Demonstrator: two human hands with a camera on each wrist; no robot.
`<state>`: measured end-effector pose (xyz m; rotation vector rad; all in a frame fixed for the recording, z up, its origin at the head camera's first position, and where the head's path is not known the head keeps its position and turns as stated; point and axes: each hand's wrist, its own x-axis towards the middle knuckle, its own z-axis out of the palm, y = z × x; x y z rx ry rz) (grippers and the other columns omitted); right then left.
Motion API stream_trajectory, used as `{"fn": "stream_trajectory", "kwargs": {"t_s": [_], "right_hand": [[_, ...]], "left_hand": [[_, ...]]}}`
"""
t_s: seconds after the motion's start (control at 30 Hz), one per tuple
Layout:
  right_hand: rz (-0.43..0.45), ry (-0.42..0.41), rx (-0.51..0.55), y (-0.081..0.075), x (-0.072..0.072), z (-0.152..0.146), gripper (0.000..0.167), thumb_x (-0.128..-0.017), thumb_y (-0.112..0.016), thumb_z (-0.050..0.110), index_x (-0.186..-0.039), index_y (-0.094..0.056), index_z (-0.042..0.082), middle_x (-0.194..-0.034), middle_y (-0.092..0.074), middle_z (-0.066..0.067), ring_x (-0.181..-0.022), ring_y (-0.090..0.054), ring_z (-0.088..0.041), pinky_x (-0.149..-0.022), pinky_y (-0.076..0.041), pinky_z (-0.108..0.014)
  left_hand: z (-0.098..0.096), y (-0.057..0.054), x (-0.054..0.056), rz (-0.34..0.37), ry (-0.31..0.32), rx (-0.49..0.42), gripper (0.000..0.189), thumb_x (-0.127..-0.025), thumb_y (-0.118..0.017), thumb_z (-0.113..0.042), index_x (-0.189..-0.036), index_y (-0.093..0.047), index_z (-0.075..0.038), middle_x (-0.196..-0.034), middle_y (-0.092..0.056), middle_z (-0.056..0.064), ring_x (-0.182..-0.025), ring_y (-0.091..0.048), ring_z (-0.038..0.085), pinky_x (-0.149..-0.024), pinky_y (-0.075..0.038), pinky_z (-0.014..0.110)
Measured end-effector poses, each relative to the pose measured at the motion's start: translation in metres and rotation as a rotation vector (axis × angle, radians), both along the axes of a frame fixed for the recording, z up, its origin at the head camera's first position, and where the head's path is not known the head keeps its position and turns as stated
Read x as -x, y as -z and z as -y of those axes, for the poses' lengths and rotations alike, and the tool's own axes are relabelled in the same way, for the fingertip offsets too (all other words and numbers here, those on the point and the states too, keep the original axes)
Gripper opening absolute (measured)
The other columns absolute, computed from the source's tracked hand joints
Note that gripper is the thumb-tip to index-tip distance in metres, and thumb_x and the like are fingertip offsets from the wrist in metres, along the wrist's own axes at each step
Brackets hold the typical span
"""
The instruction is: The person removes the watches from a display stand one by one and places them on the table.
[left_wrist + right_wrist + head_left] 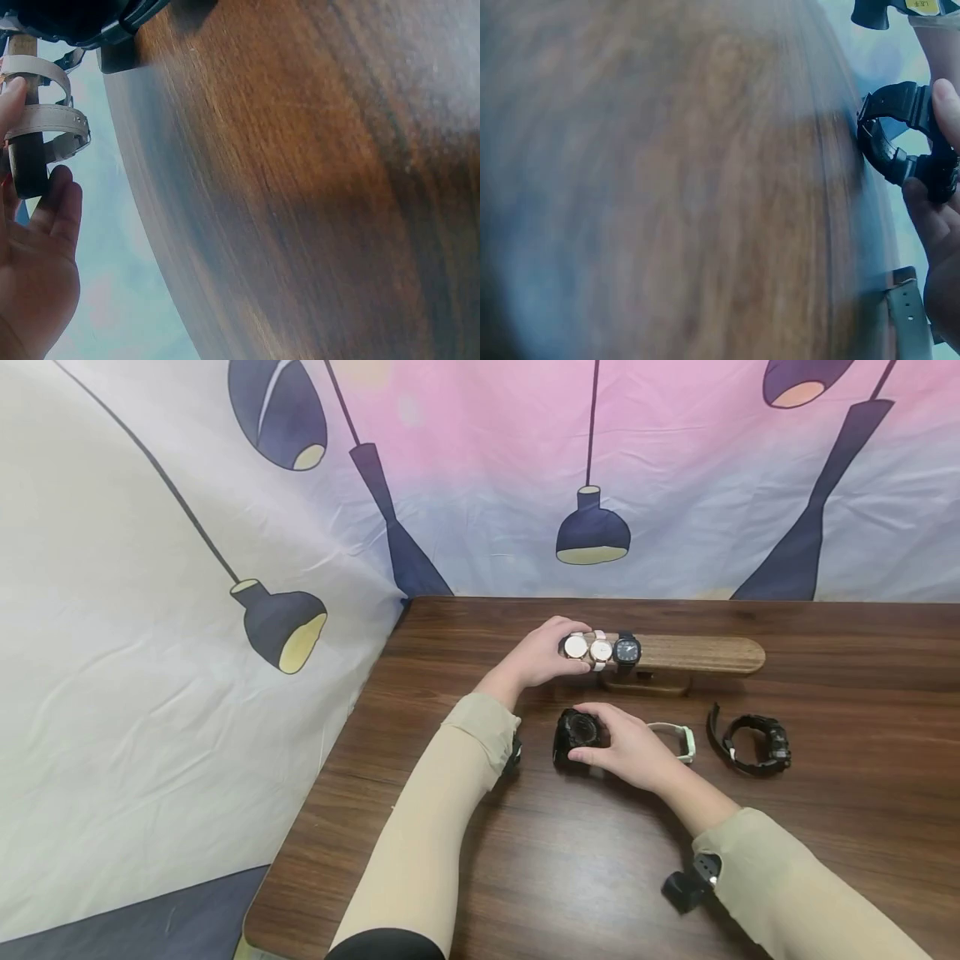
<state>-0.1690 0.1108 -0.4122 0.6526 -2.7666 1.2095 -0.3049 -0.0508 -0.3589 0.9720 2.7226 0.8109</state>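
At the left end of a wooden watch stand (pixel 697 655), my left hand (pixel 543 652) grips round the bar, thumb on the near side and fingers on the far side. There a white-dial watch (pixel 576 647) sits between thumb and fingers. Beside it on the bar are a rose-gold watch (pixel 601 651) with a white strap and a black square watch (pixel 627 650). Two pale straps (pixel 52 120) loop under the bar in the left wrist view. My right hand (pixel 626 747) pinches a chunky black watch (pixel 576 732) between thumb and fingers; its closed strap (pixel 885 154) shows in the right wrist view.
A pale green watch (pixel 686 743) lies behind my right hand, partly hidden by it. Farther right, a black watch (pixel 765 747) rests on its side with its strap open. The brown wooden table (pixel 555 868) meets a printed cloth backdrop (pixel 487 527) at its far edge.
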Motion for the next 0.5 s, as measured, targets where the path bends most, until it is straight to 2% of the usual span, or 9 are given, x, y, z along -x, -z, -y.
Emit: {"fn": "stream_trajectory", "kwargs": {"t_s": [0.2, 0.5], "right_hand": [[-0.001, 0.015, -0.076, -0.005, -0.002, -0.005, 0.068, -0.077, -0.077, 0.037, -0.131, -0.050, 0.006, -0.122, -0.058, -0.013, -0.112, -0.050, -0.030, -0.090, -0.041, -0.050], [0.026, -0.004, -0.123, -0.008, -0.002, -0.013, 0.068, -0.078, -0.076, 0.034, -0.132, -0.050, 0.004, -0.114, -0.059, -0.013, -0.103, -0.054, -0.028, -0.085, -0.045, -0.047]], "left_hand": [[0.000, 0.000, -0.001, 0.005, 0.002, 0.009, 0.061, -0.082, -0.071, -0.033, -0.136, -0.049, -0.016, -0.133, -0.044, 0.002, -0.117, -0.046, 0.016, -0.098, -0.035, 0.026], [-0.001, -0.002, -0.002, -0.010, -0.005, 0.016, 0.060, -0.081, -0.072, -0.033, -0.134, -0.050, -0.016, -0.132, -0.046, 0.002, -0.114, -0.046, 0.013, -0.096, -0.036, 0.024]]}}
